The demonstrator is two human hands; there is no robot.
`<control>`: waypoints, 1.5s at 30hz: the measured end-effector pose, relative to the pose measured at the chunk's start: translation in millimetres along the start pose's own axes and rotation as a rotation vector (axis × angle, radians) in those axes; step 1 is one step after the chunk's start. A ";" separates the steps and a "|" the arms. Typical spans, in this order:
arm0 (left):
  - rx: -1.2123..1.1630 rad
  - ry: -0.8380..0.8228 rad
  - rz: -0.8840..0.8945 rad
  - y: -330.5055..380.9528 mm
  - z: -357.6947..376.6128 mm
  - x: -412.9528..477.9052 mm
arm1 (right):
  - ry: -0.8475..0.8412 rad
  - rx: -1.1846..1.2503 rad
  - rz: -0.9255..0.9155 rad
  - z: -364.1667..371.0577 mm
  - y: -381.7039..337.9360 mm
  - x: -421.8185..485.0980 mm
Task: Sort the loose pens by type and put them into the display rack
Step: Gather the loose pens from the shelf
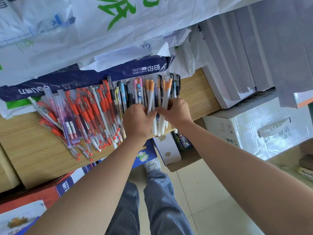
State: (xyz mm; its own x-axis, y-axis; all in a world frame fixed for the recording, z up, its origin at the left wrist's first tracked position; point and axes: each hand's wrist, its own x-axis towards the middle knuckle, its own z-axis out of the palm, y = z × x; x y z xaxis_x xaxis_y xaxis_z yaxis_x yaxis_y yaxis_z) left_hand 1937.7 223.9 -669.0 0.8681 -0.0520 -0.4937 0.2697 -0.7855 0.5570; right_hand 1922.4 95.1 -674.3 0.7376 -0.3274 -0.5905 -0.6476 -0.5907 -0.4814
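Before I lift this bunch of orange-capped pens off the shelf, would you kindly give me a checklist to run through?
1. Grip: left hand and right hand both hold the orange-capped white pens: ok.
2. One type only: black pens lie among the orange caps: not ok.
3. Caps all point one way, away from the person: ok.
4. Red pens lie apart, left of the left hand: ok.
5. Support: the bunch's near ends overhang the edge of the wooden shelf: not ok.
6. Display rack ready: not in view, cannot tell.
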 end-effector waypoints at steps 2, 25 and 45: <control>0.059 0.003 0.030 -1.6 2.6 -0.7 | 0.008 -0.014 -0.022 0.7 -0.6 -0.6; -0.196 -0.091 -0.007 -3.4 -2.5 -1.4 | 0.123 -0.052 0.018 -20.2 21.6 -2.8; -0.719 -0.253 -0.229 -16.6 -28.6 -15.1 | -0.058 0.076 0.063 -32.0 5.1 -4.4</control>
State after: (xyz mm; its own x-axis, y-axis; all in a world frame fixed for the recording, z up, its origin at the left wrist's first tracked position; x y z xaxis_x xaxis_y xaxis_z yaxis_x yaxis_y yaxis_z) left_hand 1932.0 255.3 -651.6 0.6610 -0.1438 -0.7365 0.7076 -0.2072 0.6755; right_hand 1922.0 69.9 -653.4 0.6838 -0.3178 -0.6568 -0.7069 -0.5116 -0.4884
